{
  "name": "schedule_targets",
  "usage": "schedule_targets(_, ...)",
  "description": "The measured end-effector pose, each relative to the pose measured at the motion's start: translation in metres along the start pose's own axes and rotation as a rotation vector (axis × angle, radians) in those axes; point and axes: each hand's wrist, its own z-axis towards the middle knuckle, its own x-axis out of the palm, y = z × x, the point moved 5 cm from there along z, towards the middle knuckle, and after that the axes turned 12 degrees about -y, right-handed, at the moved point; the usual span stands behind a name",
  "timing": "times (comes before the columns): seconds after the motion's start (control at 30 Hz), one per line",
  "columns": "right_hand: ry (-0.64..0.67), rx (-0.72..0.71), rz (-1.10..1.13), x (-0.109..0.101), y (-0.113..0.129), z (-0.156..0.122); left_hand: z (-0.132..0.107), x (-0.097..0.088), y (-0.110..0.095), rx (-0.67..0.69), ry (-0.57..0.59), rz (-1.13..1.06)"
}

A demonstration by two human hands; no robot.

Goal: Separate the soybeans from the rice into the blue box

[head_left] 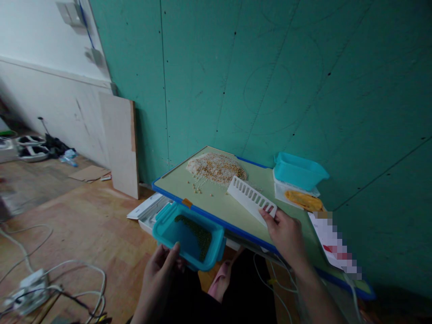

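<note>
My left hand (161, 270) grips the near edge of a teal plastic container (189, 236) with dark green beans in it, held just below the front edge of the small green table (216, 204). On the table top, my right hand (285, 234) holds one end of a white slotted plastic scraper (251, 198). A pile of pale yellow beans (218, 167) lies at the far side of the table, beyond the scraper, with a few loose beans near its left side.
A second teal container (299, 170) stands at the table's back right on a white lid with something orange (303, 200). A printed paper (334, 245) lies right of my hand. A green wall is behind. Cables and a power strip (30, 285) are on the wooden floor.
</note>
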Motion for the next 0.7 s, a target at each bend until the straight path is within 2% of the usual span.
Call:
schedule_targets(0.23,-0.010,-0.060,0.020,0.008,0.017,0.000,0.000,-0.001,0.003,-0.013,0.003,-0.012)
schedule_targets(0.5,0.002,-0.116,0.036,0.022,0.034,0.000,-0.002,0.000,0.000,0.043,-0.066,-0.041)
schedule_targets(0.7,0.020,-0.180,0.066,0.032,0.057,-0.003,-0.002,0.007,-0.012,0.088,-0.086,-0.024)
